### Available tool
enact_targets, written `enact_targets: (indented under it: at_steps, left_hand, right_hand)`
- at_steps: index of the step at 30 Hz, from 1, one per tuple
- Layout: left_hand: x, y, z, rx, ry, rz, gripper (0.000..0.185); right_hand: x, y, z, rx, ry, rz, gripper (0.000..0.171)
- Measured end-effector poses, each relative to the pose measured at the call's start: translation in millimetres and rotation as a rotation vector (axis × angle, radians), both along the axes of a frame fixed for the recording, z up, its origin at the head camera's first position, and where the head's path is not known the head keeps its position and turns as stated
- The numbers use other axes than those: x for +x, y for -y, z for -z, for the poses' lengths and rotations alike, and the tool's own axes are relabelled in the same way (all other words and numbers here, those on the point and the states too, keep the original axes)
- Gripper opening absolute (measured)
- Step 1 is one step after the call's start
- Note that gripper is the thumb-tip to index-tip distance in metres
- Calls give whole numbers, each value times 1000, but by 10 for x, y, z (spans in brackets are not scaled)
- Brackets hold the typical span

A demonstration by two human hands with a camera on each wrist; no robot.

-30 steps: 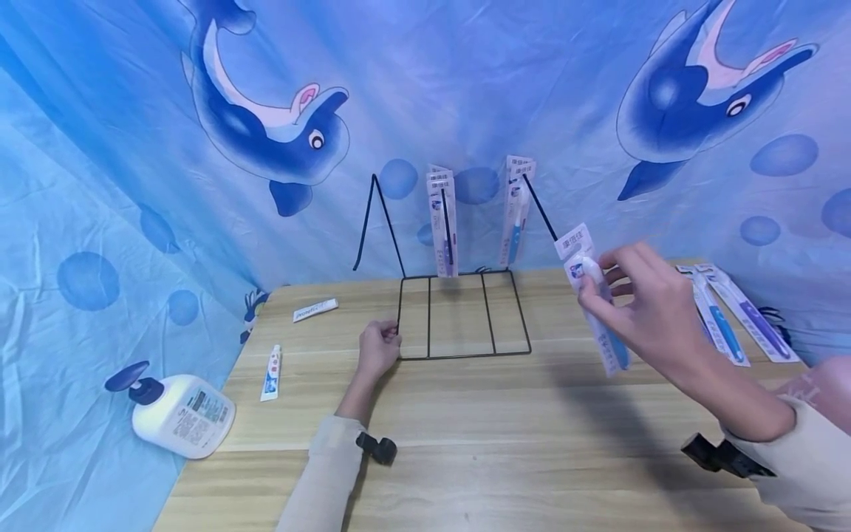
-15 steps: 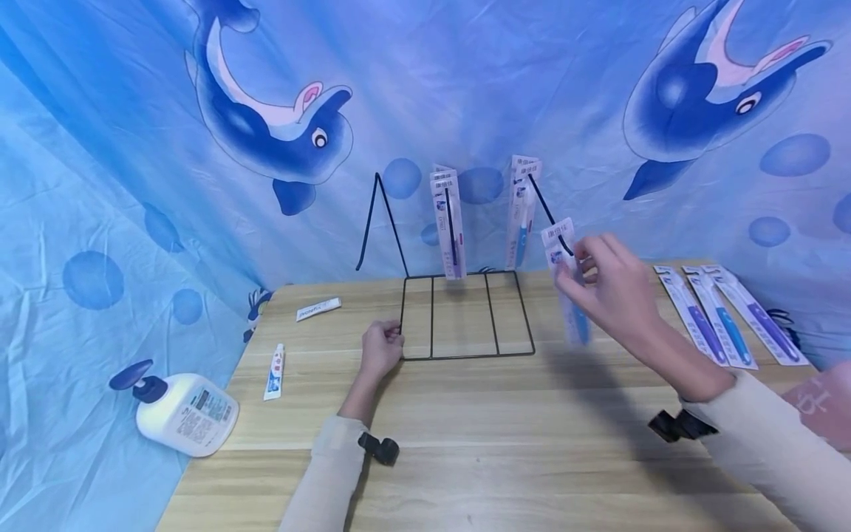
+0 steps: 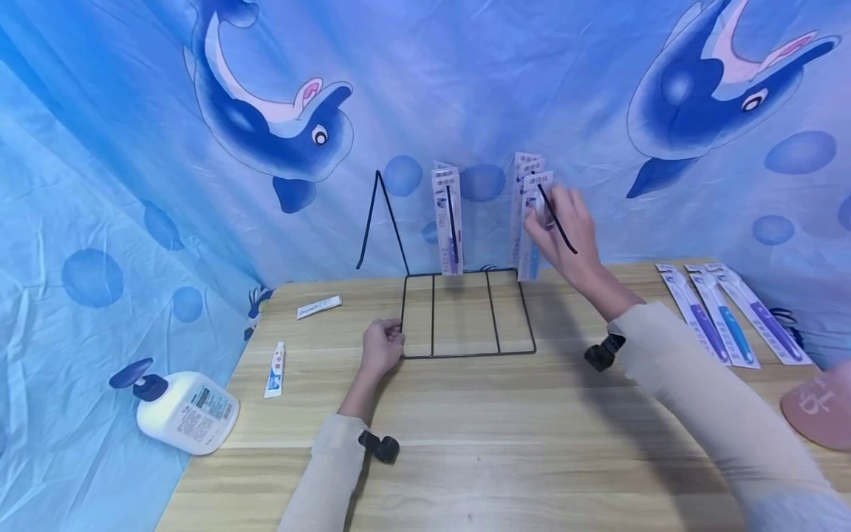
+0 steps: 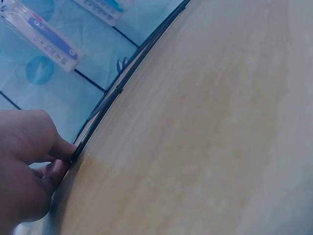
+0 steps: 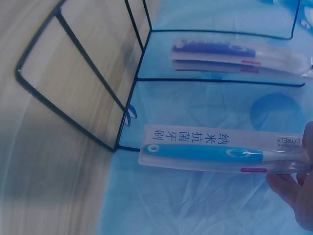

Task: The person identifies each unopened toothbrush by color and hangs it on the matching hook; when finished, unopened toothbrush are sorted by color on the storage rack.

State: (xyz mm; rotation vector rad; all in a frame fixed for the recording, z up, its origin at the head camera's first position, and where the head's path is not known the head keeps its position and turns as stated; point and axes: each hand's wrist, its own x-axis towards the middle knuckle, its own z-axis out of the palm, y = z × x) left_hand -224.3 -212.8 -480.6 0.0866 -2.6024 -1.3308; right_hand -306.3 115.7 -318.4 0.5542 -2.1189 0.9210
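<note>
A black wire display rack stands on the table with its prongs sticking out toward me. My left hand pinches the left side of its base, as the left wrist view also shows. On the right prong, my right hand holds a packaged blue toothbrush between thumb and fingers. The prong runs out through the top of that pack, in front of other packs hung behind it. Packaged purple toothbrushes hang from the middle prong. The left prong bears nothing.
Several packaged toothbrushes lie at the table's right, near a pink object. On the left are a small toothpaste tube, a toothpaste box and a white pump bottle. A blue dolphin curtain hangs behind.
My right hand has carried the blue toothbrush pack left and up, onto the right prong, then back along it toward the other packs. My left hand stays on the rack's base.
</note>
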Motion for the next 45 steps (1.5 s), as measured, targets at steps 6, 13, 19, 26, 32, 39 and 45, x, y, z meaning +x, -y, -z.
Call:
enact_targets:
  at_steps: [6,13,19,26,32,39,45]
  left_hand:
    - [0,-5,-23,2,-6,5,30]
    - [-13,-6,-5,14,10,-5,30]
    - [-12,-9,-5,21,13,-5,31]
    - [-18,-4,-8,29,14,-5,31]
    - [-10,-5,2,29,10,-2,30]
    - [-17,6,11,16,6,1,30]
    - [-35,3,26,21,-2,-2,29]
  right_hand:
    - [-163,66,-25,-27,60,21,19]
    - [-321,62,1,-22,21,18,21]
    - [-339,2,24,-25,71,19,28]
    - [-219,-297,71,45,204,71,43]
    - [-154,-1005,204,71,383,193,46]
    - [-201,-1863,541,137,626,413,57]
    - [-237,-2334,890,245,841,489,65]
